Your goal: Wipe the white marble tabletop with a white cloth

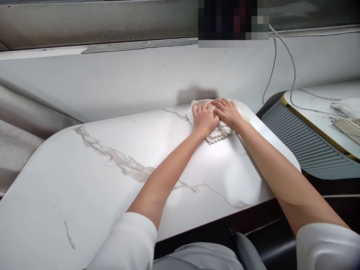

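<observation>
Up at the tabletop's (92, 187) far edge, near the wall (126, 82), your pale cloth (217, 136) lies beneath both palms! Left hand (204, 119), fingers spread open across it; right hand (228, 113) just beside, fingers stretched out, unclenched, pressing on the fabric.
</observation>
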{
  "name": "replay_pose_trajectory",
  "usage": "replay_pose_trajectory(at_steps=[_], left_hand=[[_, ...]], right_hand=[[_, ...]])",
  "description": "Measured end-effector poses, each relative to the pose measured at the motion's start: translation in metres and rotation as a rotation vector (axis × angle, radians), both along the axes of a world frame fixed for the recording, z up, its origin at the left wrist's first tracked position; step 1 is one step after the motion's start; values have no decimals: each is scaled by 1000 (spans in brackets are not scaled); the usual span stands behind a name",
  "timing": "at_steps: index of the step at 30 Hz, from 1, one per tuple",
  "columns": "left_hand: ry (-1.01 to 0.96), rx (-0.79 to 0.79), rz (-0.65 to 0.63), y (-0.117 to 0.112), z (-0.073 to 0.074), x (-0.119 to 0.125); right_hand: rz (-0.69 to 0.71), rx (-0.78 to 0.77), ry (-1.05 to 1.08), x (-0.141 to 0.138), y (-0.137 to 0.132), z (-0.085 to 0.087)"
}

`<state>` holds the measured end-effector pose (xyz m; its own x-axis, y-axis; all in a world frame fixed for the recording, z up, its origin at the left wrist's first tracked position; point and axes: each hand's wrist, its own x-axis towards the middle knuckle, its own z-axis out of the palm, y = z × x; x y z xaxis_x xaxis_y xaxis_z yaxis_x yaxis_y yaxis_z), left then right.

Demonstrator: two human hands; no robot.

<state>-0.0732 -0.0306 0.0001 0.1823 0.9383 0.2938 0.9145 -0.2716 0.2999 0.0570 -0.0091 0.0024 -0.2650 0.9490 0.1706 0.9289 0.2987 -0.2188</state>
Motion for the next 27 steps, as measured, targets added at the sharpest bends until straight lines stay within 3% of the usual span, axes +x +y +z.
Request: replay_pose_trajectory(at_steps=[8,16,21,27], left_hand=[[8,46,21,36,-3,29],[20,37,-44,42,-2,73],[24,42,-93,28,-4,87],[46,62,-121,-24,-4,99]], right_hand=[[32,88,77,30,41,-5],[-139,51,100,73,44,-5],[-150,64,145,89,25,-5],[-174,21,149,106,-29,-3]])
